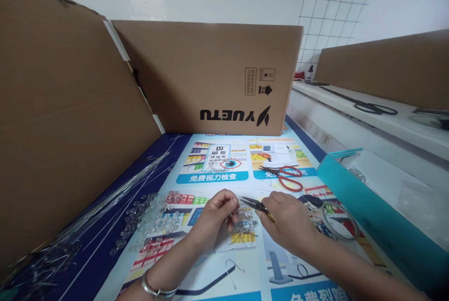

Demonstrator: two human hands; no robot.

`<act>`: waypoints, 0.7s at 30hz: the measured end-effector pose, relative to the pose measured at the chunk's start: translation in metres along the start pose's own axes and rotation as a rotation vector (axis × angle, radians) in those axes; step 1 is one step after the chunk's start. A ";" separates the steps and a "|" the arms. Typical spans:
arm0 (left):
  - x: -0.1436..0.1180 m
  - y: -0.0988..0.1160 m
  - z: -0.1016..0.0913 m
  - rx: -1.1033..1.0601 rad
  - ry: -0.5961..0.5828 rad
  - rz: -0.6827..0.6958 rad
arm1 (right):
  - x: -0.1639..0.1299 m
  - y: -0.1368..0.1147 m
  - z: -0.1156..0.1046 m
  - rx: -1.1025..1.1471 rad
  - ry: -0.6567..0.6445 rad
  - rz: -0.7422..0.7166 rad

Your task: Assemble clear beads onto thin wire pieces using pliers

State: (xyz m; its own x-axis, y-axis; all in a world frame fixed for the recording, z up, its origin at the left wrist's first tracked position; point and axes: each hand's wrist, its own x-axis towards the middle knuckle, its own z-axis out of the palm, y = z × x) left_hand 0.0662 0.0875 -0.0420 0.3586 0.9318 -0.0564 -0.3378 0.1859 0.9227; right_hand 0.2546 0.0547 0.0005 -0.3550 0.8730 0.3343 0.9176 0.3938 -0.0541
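Note:
My left hand (pixel 221 210) is closed, thumb and finger pinching a thin wire whose details are too small to make out. In my right hand (pixel 286 214) is a pair of needle-nose pliers (pixel 253 203), its dark jaws pointing left and reaching the left fingertips. Below the hands, clear beads and bent wires (pixel 244 231) lie on the printed sheet; a looped wire piece (pixel 234 268) is nearer me. A spread of clear beads (pixel 156 217) lies left of my left hand. Red-handled scissors (pixel 289 180) rest beyond my right hand.
Cardboard panels (pixel 196 67) stand at the back and left. Long thin wires (pixel 115 198) lie along the left side. At right are a roll of clear tape (pixel 338 220) and a teal box (pixel 368 217). Black scissors (pixel 372 107) rest on a white ledge (pixel 407 118).

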 end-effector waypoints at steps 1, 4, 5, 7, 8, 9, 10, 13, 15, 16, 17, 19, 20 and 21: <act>0.000 0.001 0.000 0.017 0.004 0.006 | -0.001 -0.001 -0.002 -0.004 0.009 -0.021; -0.001 0.002 0.000 0.052 0.016 0.015 | -0.003 -0.005 -0.006 -0.027 0.027 -0.086; -0.001 0.002 0.000 0.053 0.021 0.017 | -0.003 -0.006 -0.006 -0.041 0.027 -0.102; -0.001 0.003 0.000 0.050 0.025 0.017 | -0.004 -0.008 -0.005 -0.071 0.017 -0.123; -0.001 0.003 0.000 0.046 0.023 0.017 | -0.004 -0.008 -0.004 -0.084 0.007 -0.127; -0.001 0.003 0.000 0.042 0.017 0.015 | -0.005 -0.008 -0.003 -0.093 -0.003 -0.127; -0.001 0.003 0.000 0.038 0.010 0.015 | -0.005 -0.009 -0.002 -0.098 -0.013 -0.124; -0.001 0.002 0.000 0.039 0.001 0.023 | -0.004 -0.008 0.000 -0.099 -0.033 -0.111; 0.000 0.002 0.000 0.052 0.007 0.030 | -0.004 -0.009 -0.001 -0.089 -0.043 -0.102; 0.000 0.002 0.000 0.057 0.010 0.034 | -0.004 -0.009 -0.001 -0.079 -0.048 -0.096; 0.000 0.002 0.000 0.060 0.012 0.037 | -0.005 -0.009 -0.001 -0.066 -0.054 -0.089; 0.000 0.002 0.000 0.059 0.017 0.042 | -0.005 -0.009 -0.001 -0.043 -0.067 -0.073; 0.000 0.003 0.000 0.059 0.020 0.045 | -0.005 -0.009 -0.001 -0.035 -0.070 -0.068; 0.000 0.003 0.001 0.064 0.024 0.049 | -0.006 -0.009 -0.001 -0.032 -0.069 -0.065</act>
State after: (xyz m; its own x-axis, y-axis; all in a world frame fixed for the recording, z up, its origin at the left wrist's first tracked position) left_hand 0.0656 0.0878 -0.0390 0.3215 0.9467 -0.0196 -0.2976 0.1207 0.9470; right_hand 0.2485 0.0458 0.0004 -0.4245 0.8642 0.2701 0.8971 0.4418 -0.0036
